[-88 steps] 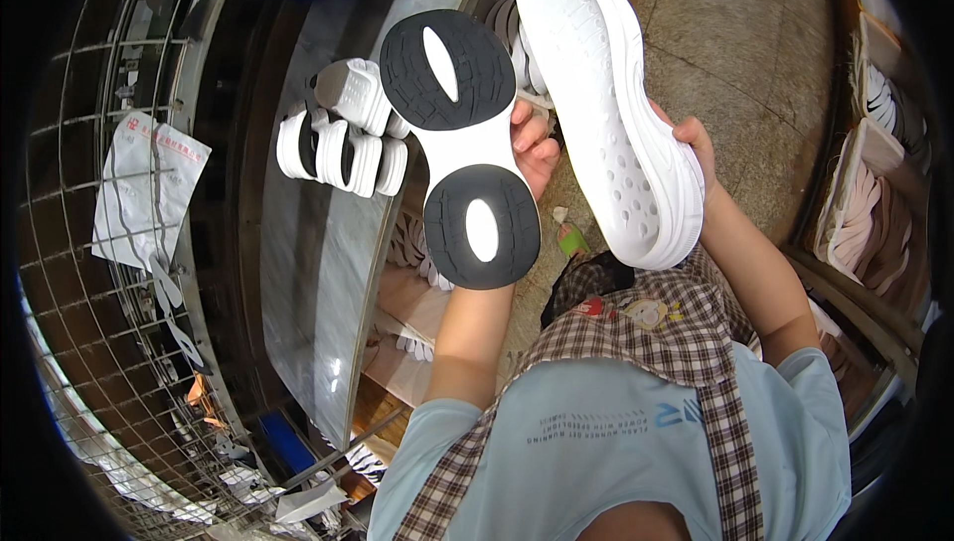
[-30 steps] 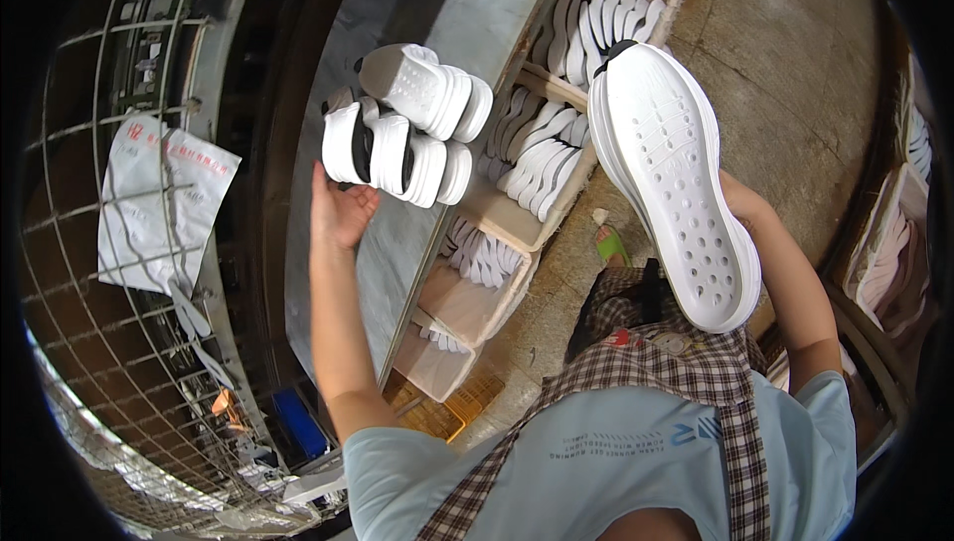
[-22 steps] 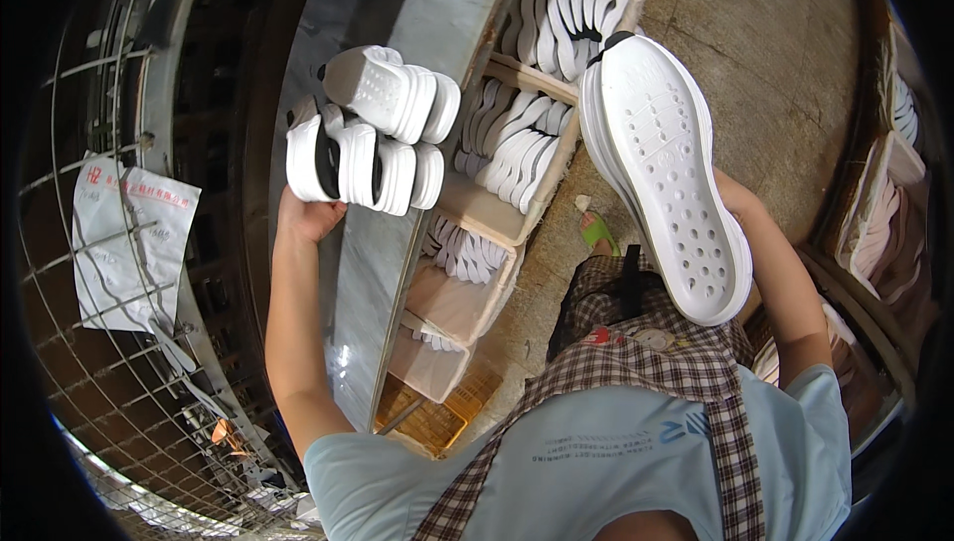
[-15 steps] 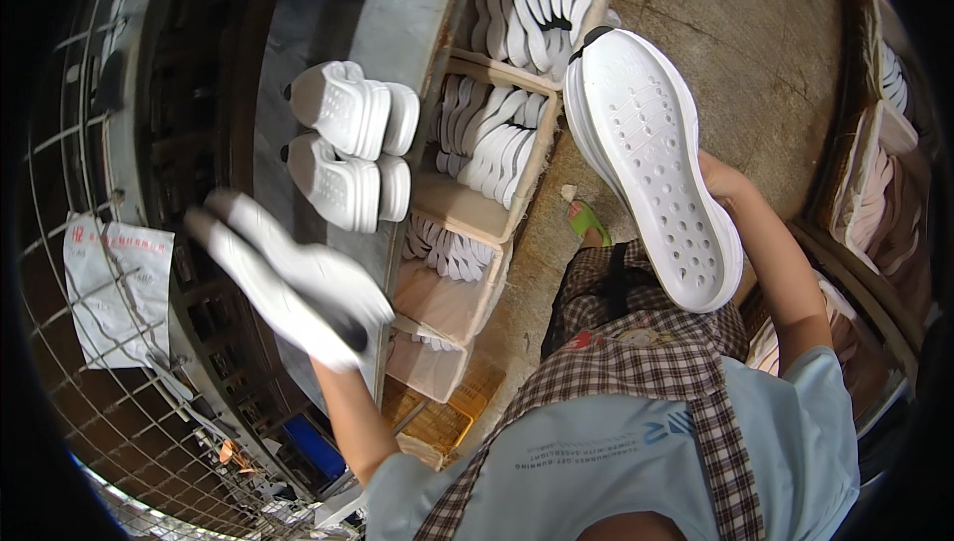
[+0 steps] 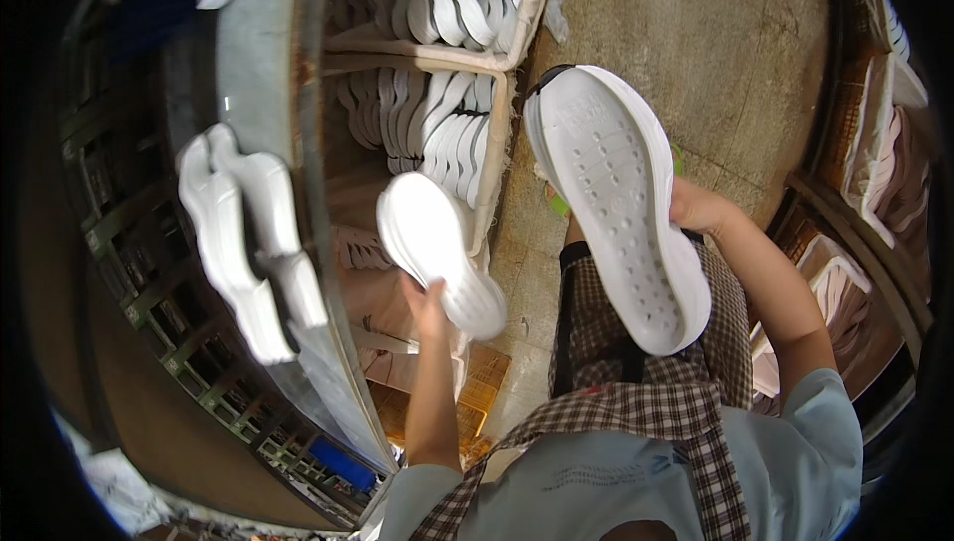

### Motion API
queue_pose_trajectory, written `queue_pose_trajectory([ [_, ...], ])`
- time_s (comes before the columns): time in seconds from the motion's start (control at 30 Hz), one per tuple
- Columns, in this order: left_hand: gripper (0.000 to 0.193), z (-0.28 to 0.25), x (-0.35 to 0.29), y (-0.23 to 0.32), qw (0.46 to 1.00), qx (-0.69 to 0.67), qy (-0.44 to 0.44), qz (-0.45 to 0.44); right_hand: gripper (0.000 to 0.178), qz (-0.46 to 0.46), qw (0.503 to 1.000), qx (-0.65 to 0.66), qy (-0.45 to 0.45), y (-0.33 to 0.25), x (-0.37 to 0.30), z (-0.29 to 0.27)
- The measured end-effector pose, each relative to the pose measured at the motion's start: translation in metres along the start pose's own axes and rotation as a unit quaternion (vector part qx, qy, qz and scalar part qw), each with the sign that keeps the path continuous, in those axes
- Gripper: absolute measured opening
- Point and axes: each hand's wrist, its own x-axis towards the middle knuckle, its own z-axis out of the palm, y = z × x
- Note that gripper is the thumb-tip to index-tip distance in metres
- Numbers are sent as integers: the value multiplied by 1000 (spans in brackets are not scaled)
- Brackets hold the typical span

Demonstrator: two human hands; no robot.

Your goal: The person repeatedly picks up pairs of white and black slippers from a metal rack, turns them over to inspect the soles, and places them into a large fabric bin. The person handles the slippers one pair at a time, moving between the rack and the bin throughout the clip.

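My left hand [image 5: 427, 305] grips a white shoe sole [image 5: 422, 223] near its narrow middle, with the thumb on its edge. It hangs over the lined bins, and its bright surface washes out the detail. On the other side, my right hand [image 5: 696, 209] holds a larger white sole [image 5: 611, 193] by its edge, with the dimpled, holed inner face showing and a black tip at the far end. A second layer shows along its left edge; whether it is a separate sole I cannot tell. My right fingers are mostly hidden behind it. Several white soles [image 5: 224, 233] lie on the metal ledge at left.
Cloth-lined bins [image 5: 422, 56] packed with white soles [image 5: 457, 149] stand beside the ledge [image 5: 260, 64]. A yellow crate [image 5: 484, 382] sits below them. More lined bins [image 5: 879, 134] line the right side, across the concrete floor [image 5: 686, 44].
My view has shifted, so the ledge appears farther left. My left hand, which held two blurred soles by the ledge, now holds one visible sole over the bins. My right hand keeps its sole.
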Motion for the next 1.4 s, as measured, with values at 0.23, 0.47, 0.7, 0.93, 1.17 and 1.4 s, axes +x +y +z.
queue_pose_trajectory([
  [0.23, 80, -52, 302, -2, 805, 445, 294, 261, 126, -75, 995, -59, -20, 79, 126, 44],
  [0.47, 72, -86, 529, -14, 636, 566, 450, 271, 121, -213, 967, 139, -37, 138, 258, 113],
  [0.7, 71, -123, 553, -57, 686, 547, 390, 281, 120, -203, 944, 253, -65, 159, 318, 137],
  [0.93, 69, -135, 531, -64, 723, 536, 335, 278, 117, -133, 961, 233, -63, 156, 331, 141],
  [1.17, 67, -128, 510, -60, 778, 490, 285, 271, 116, -233, 961, 147, -23, 156, 335, 135],
  [1.4, 66, -70, 407, -70, 923, 259, 158, 239, 116, -195, 976, 93, 10, 154, 324, 128],
])
